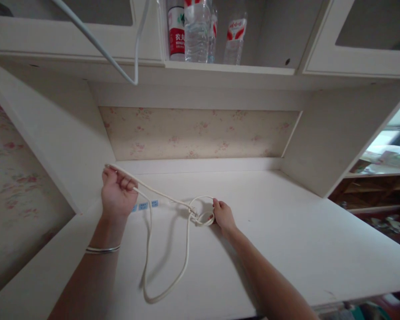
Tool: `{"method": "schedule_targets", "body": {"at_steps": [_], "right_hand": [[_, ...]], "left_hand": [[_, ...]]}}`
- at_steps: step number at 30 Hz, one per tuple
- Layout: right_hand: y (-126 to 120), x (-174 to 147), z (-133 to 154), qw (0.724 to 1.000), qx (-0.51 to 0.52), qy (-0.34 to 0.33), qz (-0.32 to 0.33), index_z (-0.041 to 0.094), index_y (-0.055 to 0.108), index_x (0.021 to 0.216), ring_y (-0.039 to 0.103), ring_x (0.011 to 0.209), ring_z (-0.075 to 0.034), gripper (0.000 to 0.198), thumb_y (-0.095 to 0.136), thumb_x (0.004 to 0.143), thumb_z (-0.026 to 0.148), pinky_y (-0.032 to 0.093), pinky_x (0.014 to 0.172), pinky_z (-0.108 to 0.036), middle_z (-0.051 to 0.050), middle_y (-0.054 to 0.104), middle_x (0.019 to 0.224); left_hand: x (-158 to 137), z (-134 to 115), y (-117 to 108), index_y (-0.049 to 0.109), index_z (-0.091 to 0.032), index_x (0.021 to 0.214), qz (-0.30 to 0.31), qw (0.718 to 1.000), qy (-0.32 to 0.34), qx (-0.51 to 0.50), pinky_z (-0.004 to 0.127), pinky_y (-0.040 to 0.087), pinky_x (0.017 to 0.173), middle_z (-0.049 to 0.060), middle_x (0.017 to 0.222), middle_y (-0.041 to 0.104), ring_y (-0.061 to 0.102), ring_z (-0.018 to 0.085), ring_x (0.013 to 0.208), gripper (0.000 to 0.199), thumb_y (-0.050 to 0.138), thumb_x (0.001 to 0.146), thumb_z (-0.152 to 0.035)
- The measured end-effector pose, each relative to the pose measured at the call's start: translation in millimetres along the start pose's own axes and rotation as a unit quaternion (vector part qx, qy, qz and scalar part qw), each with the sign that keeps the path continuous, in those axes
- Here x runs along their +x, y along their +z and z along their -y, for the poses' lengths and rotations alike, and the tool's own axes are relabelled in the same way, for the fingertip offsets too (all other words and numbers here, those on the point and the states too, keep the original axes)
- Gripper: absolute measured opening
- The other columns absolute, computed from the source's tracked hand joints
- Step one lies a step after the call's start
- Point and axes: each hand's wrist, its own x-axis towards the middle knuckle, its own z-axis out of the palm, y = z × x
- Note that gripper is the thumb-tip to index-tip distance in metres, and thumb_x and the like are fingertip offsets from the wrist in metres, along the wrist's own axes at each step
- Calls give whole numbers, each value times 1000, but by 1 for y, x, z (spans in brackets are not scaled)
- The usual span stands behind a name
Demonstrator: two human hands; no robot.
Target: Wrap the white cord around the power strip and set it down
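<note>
A white cord (186,258) runs between my hands above the white desktop, with one slack loop drooping toward the front. My left hand (116,191), raised on the left, has its fingers curled round a stretch of the cord. From there a taut length slants down to a tangled knot of small coils in the middle. My right hand (224,216) pinches those coils at their right side. Behind my left wrist, several blue socket faces (143,206) show on what looks like a white power strip, partly hidden by the hand.
The white desktop (286,249) spreads below, walled by side panels and a floral back panel (200,133). Overhead, an open cabinet shelf holds plastic bottles (197,35) and a red-and-white one (176,35). A pale bent tube (103,49) hangs at upper left.
</note>
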Motion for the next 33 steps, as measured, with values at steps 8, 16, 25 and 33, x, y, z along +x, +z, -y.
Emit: {"method": "schedule_targets", "body": {"at_steps": [8,16,25,33], "right_hand": [[0,3,-9,991,-114,-63,-16,19,59,72,55,43,-15,47,39,83,60,37,42,-24,-3,60,54],[0,6,-8,989,-126,-58,-54,19,59,69,58,49,-17,44,38,85,54,36,47,-24,-7,64,59],[0,10,-4,991,-95,-36,-92,18,61,71,58,49,-18,41,38,86,48,38,46,-25,-8,64,56],[-12,11,4,991,-48,-37,-119,18,64,82,57,49,-19,43,36,85,51,39,45,-28,-7,64,58]], "left_hand": [[-5,-1,61,51,-21,79,117,989,-88,-6,18,15,33,-7,55,23,17,5,38,25,36,96,-30],[0,19,76,51,-18,81,133,985,-96,-61,17,15,31,-6,58,27,17,4,39,30,31,97,-34],[21,1,61,47,-18,69,81,995,-46,-34,17,18,30,-7,51,28,19,5,36,28,40,94,-26],[31,17,34,40,-18,65,-43,993,-12,106,16,14,31,-10,45,26,19,4,32,28,47,90,-27]]}}
